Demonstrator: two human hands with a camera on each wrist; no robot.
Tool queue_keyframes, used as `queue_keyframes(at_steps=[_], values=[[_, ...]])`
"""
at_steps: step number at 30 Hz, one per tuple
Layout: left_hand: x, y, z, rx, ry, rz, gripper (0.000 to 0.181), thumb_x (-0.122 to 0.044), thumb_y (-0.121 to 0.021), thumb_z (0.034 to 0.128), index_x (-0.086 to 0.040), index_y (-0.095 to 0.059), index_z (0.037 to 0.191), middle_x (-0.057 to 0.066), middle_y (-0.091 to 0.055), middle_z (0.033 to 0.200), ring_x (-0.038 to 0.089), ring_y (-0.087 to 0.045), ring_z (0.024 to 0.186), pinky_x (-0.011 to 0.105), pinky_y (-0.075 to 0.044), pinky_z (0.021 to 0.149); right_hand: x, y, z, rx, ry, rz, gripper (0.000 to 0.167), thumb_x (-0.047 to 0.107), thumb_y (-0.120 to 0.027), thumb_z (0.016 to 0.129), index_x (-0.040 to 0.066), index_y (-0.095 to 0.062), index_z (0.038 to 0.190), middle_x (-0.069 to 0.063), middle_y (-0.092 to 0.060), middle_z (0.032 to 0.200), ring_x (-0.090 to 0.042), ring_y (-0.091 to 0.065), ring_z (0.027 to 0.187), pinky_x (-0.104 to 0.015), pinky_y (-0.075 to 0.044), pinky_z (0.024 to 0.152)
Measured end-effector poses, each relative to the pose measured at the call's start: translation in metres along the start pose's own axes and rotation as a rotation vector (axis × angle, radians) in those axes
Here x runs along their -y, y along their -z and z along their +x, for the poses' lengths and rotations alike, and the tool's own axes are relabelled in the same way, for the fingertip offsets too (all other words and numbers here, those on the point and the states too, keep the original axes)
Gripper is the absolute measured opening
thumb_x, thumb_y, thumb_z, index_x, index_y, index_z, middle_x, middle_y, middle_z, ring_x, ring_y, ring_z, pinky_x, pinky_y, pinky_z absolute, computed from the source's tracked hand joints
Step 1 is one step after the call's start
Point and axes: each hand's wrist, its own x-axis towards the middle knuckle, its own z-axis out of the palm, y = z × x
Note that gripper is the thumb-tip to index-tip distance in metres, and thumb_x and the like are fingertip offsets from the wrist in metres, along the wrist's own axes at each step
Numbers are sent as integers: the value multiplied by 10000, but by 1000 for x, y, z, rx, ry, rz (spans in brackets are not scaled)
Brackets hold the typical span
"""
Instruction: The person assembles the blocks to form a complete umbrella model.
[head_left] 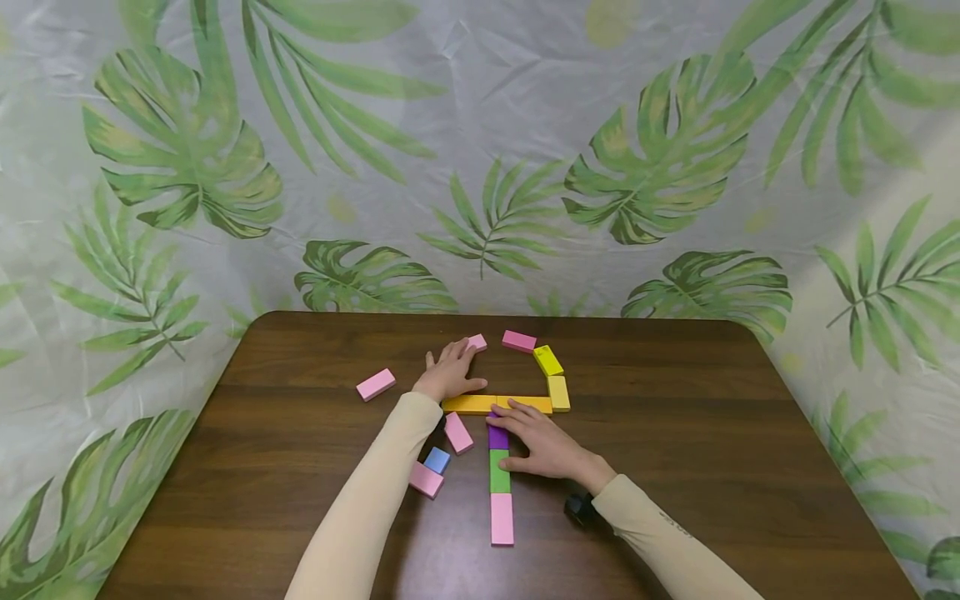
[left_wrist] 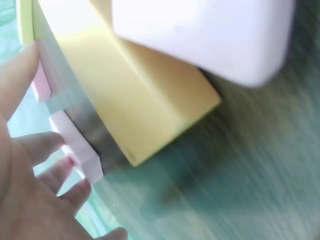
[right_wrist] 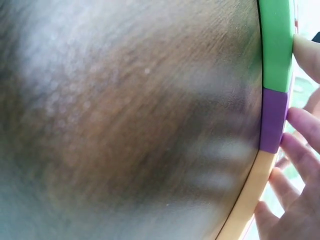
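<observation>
Beyond the orange blocks [head_left: 469, 405], my left hand [head_left: 448, 372] has its fingertips on a pale pink block [head_left: 477, 342]. In the left wrist view, fingers touch that pink block [left_wrist: 80, 150] while the thumb stays apart from it. My right hand [head_left: 547, 446] lies over a straight column of blocks. Its fingers rest at the purple block [head_left: 498, 435] and the orange one, and the thumb is at the green block [head_left: 499, 472]; the right wrist view has the purple block [right_wrist: 274, 120] between green and orange. A pink block [head_left: 502, 520] ends the column.
A deep pink block [head_left: 519, 341], a bright yellow block [head_left: 548, 361] and a pale yellow block [head_left: 558, 393] curve along the right. Loose pink blocks [head_left: 376, 384] and a blue block [head_left: 437, 460] lie left on the brown table [head_left: 675, 433]. A leaf-patterned cloth [head_left: 510, 125] hangs behind.
</observation>
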Motion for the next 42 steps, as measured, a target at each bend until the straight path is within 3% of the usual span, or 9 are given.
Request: queue_keyframes(at_steps=[13, 25, 42], values=[[-15, -5, 19, 4, 8, 68, 785, -479, -546, 939, -94, -202, 1530, 88, -89, 1593, 283, -61, 1448, 560, -26, 1116, -1, 0, 0, -2, 2, -3, 682, 416, -656, 878, 126, -426, 1451, -80, -332, 1522, -348, -212, 1407, -533, -210, 1098], [-18, -1, 17, -1, -30, 90, 769, -479, -533, 947, -81, -219, 1525, 98, -104, 1590, 286, -71, 1447, 586, -52, 1106, -2, -3, 1, 13, -24, -1, 691, 434, -647, 875, 163, -409, 1465, -51, -305, 1538, -308, -181, 1423, -514, -179, 1114], [-15, 0, 17, 10, -47, 73, 787, -477, -546, 940, -81, -205, 1528, 95, -86, 1593, 287, -66, 1448, 608, -39, 1096, -2, -3, 0, -5, 7, 7, 682, 412, -656, 876, 120, -428, 1448, -91, -334, 1519, -352, -211, 1406, -543, -196, 1100]])
